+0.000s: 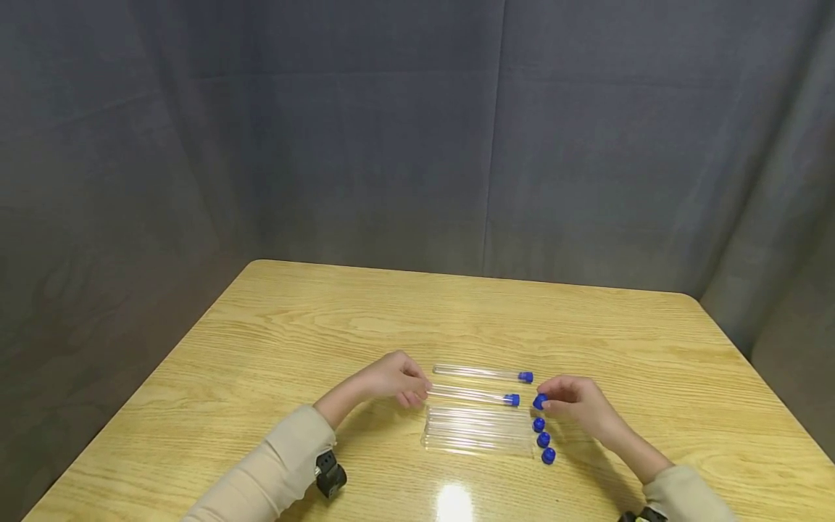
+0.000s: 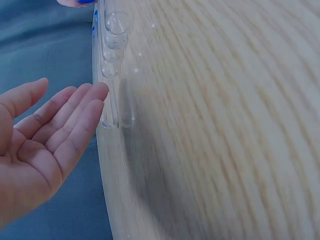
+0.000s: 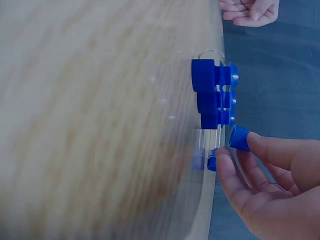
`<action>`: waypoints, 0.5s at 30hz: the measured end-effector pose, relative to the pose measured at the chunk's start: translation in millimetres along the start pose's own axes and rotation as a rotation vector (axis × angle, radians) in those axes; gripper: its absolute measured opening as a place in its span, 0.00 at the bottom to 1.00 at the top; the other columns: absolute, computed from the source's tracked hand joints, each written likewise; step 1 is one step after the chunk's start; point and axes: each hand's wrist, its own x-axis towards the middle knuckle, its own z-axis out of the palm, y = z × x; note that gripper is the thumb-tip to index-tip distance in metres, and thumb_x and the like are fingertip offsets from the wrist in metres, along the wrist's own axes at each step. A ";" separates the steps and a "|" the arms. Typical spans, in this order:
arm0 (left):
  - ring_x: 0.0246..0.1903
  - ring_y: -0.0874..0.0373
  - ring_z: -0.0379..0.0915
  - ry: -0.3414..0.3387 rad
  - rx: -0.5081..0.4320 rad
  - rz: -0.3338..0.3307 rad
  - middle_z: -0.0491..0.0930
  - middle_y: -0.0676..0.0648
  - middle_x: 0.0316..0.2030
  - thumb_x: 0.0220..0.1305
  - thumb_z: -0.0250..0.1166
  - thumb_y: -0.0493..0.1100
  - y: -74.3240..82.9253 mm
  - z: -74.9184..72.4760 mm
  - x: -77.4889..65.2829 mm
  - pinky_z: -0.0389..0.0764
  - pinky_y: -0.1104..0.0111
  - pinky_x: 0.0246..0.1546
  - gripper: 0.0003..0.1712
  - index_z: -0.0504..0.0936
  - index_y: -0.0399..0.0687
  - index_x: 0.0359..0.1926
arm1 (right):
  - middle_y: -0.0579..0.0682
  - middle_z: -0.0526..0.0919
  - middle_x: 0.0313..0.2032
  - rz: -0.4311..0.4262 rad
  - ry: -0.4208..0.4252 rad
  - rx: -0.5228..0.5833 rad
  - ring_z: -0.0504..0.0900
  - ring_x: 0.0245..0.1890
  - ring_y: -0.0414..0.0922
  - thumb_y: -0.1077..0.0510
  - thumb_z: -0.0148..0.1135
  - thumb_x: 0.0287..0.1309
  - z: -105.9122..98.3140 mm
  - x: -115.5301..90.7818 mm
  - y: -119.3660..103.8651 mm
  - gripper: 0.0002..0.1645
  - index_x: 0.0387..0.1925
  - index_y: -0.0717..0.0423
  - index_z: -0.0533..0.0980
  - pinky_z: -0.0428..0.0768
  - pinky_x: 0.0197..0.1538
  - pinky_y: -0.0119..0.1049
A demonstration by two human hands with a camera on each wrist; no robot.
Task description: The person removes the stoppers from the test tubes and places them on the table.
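Between thumb and fingers, my right hand (image 1: 577,402) pinches a blue test tube cap (image 3: 240,138), held just above the tabletop. Three more blue caps (image 1: 543,439) stand in a column below it in the head view. My left hand (image 2: 50,135) has its fingers loosely extended and holds nothing, its fingertips near the rounded end of a capped test tube (image 1: 466,394). Behind that lies a second clear tube (image 1: 479,372), also with a blue cap on its right end. Several uncapped tubes (image 1: 479,428) lie side by side nearer me, their right ends facing the loose caps.
All of this lies on a light wood-grain table (image 1: 352,304) with rounded far corners. A dark grey curtain (image 1: 372,145) hangs behind the table and along its sides. Black cameras (image 1: 330,475) are strapped at both wrists, over beige sleeves (image 1: 280,464).
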 end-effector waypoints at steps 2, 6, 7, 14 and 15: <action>0.29 0.47 0.78 0.001 -0.007 0.000 0.80 0.38 0.31 0.60 0.56 0.36 -0.3 -0.3 -0.5 0.79 0.63 0.30 0.13 0.78 0.26 0.37 | 0.59 0.79 0.33 -0.030 -0.012 -0.051 0.78 0.32 0.45 0.70 0.57 0.53 0.1 1.5 1.5 0.11 0.38 0.75 0.73 0.78 0.35 0.33; 0.28 0.45 0.78 -0.008 -0.016 0.010 0.80 0.37 0.30 0.60 0.56 0.36 -1.2 -0.4 -1.4 0.79 0.63 0.29 0.13 0.79 0.26 0.36 | 0.57 0.79 0.33 -0.059 -0.021 -0.133 0.77 0.33 0.47 0.70 0.58 0.52 0.6 3.4 2.4 0.09 0.37 0.73 0.75 0.77 0.34 0.32; 0.28 0.45 0.78 -0.009 -0.018 0.011 0.80 0.37 0.30 0.60 0.56 0.36 -1.3 -0.4 -1.6 0.79 0.62 0.29 0.13 0.79 0.26 0.36 | 0.56 0.79 0.32 -0.063 -0.022 -0.143 0.77 0.33 0.48 0.71 0.58 0.51 0.7 3.7 2.2 0.09 0.36 0.72 0.75 0.76 0.34 0.32; 0.28 0.46 0.78 -0.009 -0.022 -0.004 0.80 0.37 0.30 0.60 0.56 0.36 -2.8 0.0 -0.6 0.79 0.63 0.29 0.13 0.79 0.26 0.37 | 0.55 0.79 0.31 -0.053 -0.055 -0.162 0.77 0.32 0.49 0.73 0.58 0.49 1.9 4.1 2.7 0.07 0.34 0.71 0.75 0.76 0.34 0.32; 0.28 0.46 0.78 -0.010 -0.023 -0.004 0.80 0.37 0.30 0.60 0.56 0.36 -3.0 0.1 -0.7 0.79 0.63 0.29 0.13 0.79 0.26 0.37 | 0.55 0.79 0.31 -0.051 -0.059 -0.164 0.77 0.32 0.49 0.73 0.58 0.49 2.1 4.1 2.6 0.07 0.33 0.71 0.75 0.76 0.34 0.32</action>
